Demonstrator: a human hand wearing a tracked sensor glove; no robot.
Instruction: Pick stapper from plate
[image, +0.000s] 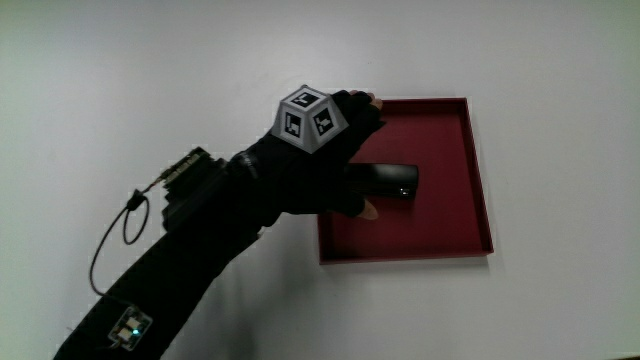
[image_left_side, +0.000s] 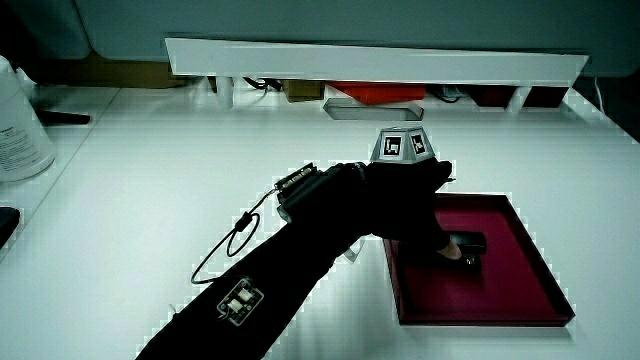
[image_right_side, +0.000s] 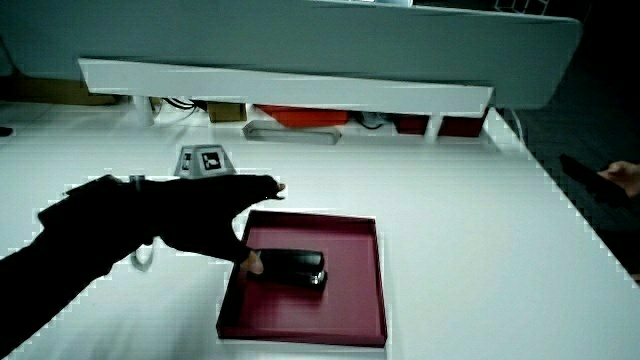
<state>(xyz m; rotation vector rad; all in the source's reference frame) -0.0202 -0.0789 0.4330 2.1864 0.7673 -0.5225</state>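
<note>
Black stapler (image: 385, 181) lies in the red plate (image: 470, 180); my hand (image: 335, 150) clasps one end, thumb underneath. I judge grasping underway; next, firm grip, then lift.

place: lab or office test bench | evidence: bare white table (image_left_side: 150, 170); low white partition (image_left_side: 370, 62) at its edge; cables and boxes under the partition; white bottle (image_left_side: 20, 125) at table's edge; tracking cube (image: 306, 117) and wired electronics on gloved forearm
</note>
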